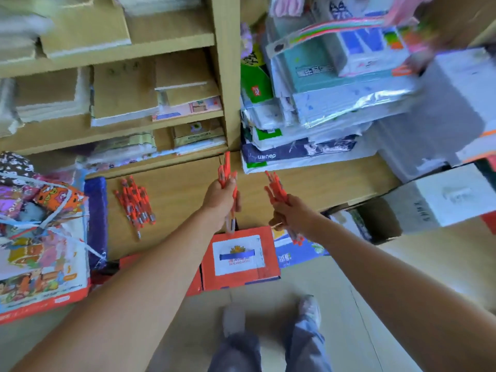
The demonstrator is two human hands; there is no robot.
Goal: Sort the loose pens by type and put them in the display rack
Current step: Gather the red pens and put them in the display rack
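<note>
Nearest the camera, the person's two shoes (310, 307) stood on a pale floor, trouser legs below them in the frame. Just beyond, an orange box (268, 267) with a white label sat on the floor against the front of a wooden counter (182, 200).

Both bare forearms reached forward above that box. The left hand (218, 201) was curled into a fist round a bundle of orange pens (226, 167). The bundle's long axis ran almost straight away from the person. The orange ends pointed towards the shelves, and a clear end poked out of the fist on the near side. The right hand (294, 214), just beside it but apart, gripped a second bundle (276, 187) with fingers and thumb curled round it. These pens leaned up and to the left, fanning slightly at their far ends, and a few orange ends showed below the hand.

Farther left, a loose pile of orange pens (135, 202) lay on the counter top, well apart from both hands. They lay roughly parallel, long axes running near to far with a slight slant, silvery tips towards the near edge.

Behind the counter, wooden shelves (107, 56) held stacked notebooks. To the right lay wrapped packs of paper (308, 153), piled up and blurred at the top.
</note>
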